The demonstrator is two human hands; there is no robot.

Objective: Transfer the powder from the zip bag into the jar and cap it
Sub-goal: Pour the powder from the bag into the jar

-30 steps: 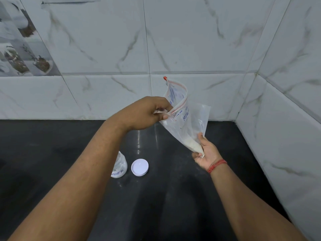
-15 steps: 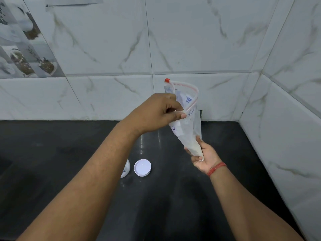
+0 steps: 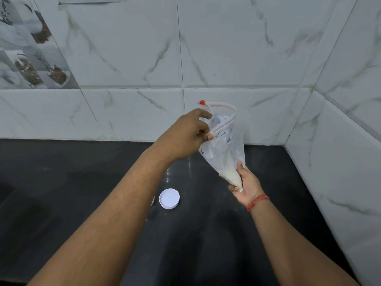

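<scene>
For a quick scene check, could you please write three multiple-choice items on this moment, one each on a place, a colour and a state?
1. Where does the white cap lie?
A. on the black counter
B. on the jar
C. in the right hand

2. What colour is the slider on the zip bag?
A. green
B. orange-red
C. black

3. How is the bag's mouth?
A. zipped flat
B. knotted
C. open

Key: 1 A, it rests inside up on the counter. 2 B, the slider shows at the top. 3 C, the left hand holds the rim apart while the right hand holds the bottom corner.
</scene>
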